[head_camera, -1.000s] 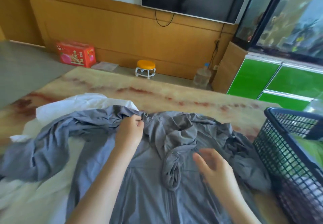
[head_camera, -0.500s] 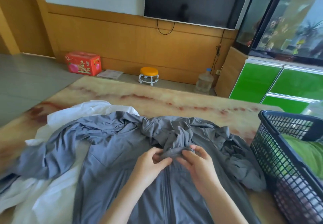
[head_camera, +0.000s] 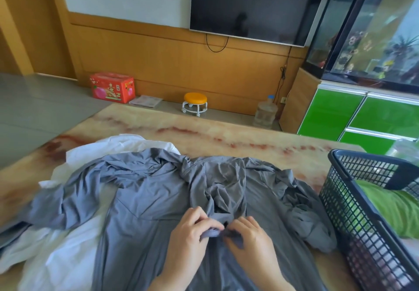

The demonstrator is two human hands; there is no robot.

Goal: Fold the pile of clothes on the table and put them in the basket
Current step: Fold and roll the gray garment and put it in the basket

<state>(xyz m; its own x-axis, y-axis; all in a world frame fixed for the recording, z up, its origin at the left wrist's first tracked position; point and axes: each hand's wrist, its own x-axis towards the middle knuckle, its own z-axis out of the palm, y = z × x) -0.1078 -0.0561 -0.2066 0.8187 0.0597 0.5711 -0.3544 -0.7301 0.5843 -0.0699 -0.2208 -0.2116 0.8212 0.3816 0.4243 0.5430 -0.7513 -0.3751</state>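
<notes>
Together, left hand and right hand pinch the grey jacket.

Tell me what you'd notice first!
A big grey jacket lies spread across the middle of the table, and the left hand and right hand pinch its bunched fabric. At the right edge stands a dark basket with a green cloth inside.

left hand: moved from grey jacket shoulder, mid-frame, to lower centre, now pinching bunched hood edge | right hand: was open and apart, now pinching the same bunch | hood: drawn downward, flatter
</notes>
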